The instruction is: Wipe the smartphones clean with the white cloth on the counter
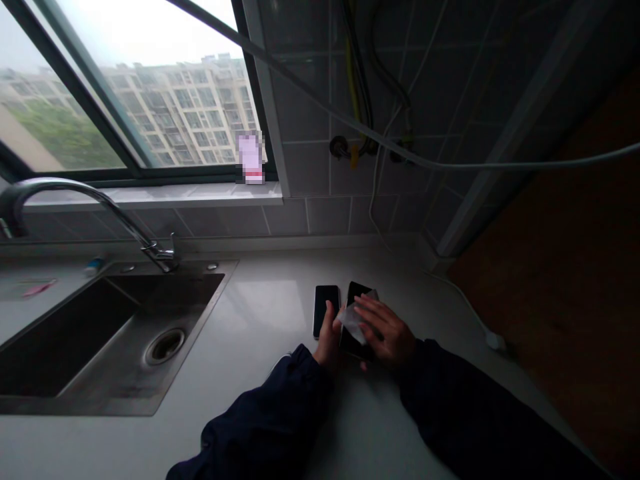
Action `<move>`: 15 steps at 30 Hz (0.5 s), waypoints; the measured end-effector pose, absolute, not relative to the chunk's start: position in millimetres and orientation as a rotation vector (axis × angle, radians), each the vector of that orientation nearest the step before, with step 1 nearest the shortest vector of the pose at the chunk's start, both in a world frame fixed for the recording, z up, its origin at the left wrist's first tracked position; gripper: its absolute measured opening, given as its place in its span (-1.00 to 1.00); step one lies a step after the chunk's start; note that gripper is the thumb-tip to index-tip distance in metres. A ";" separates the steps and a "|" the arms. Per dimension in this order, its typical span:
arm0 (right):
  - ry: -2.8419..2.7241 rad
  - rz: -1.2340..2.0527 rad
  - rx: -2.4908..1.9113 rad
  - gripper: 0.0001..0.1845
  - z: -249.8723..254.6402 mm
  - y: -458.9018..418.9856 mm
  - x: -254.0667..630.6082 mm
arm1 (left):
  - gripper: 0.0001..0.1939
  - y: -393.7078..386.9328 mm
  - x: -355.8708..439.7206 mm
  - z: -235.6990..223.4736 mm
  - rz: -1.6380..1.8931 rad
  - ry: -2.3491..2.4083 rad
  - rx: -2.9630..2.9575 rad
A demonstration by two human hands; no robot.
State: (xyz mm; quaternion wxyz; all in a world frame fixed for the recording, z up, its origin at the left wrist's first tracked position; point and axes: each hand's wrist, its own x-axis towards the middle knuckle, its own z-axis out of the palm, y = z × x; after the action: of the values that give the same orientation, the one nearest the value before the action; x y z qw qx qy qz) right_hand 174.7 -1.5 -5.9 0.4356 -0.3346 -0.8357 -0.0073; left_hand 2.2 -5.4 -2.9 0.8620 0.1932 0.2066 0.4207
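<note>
A crumpled white wipe lay across a black smartphone on the table, under the right hand, whose fingers were spread and pressed down on it. The left hand was closed around the phone's near left edge, steadying it, though its exact grip was partly hidden. A second black smartphone lay just beside the first, at 9 o'clock, screen up and nearly touching it. Farther out at 9 o'clock sat a stainless steel sink, with a curved tap at 10 o'clock. A window stood at 11 o'clock. A white cable ran along the table at 2 o'clock.
</note>
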 end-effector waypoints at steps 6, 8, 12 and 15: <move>-2.057 0.035 -0.926 -0.72 -1.2 -1.6 176.2 | -0.11 -5.3 3.0 0.4 0.866 0.475 0.391; -2.082 0.051 -0.971 -0.64 -8.0 2.5 179.4 | -0.11 -5.7 2.8 0.1 0.829 0.445 0.442; -2.095 0.119 -1.067 -0.51 -22.5 12.0 186.9 | -0.11 -6.1 3.0 -3.0 0.754 0.378 0.518; -2.080 0.203 -1.121 -0.46 -28.1 16.0 189.9 | -0.12 -6.2 3.7 -4.0 0.741 0.340 0.540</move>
State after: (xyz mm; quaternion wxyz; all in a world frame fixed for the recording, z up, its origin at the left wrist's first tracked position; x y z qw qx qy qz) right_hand 189.9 16.0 -28.1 0.3757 -0.4380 -0.8129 0.0792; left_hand 3.7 -6.2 -4.0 0.8829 0.2594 0.1632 0.3558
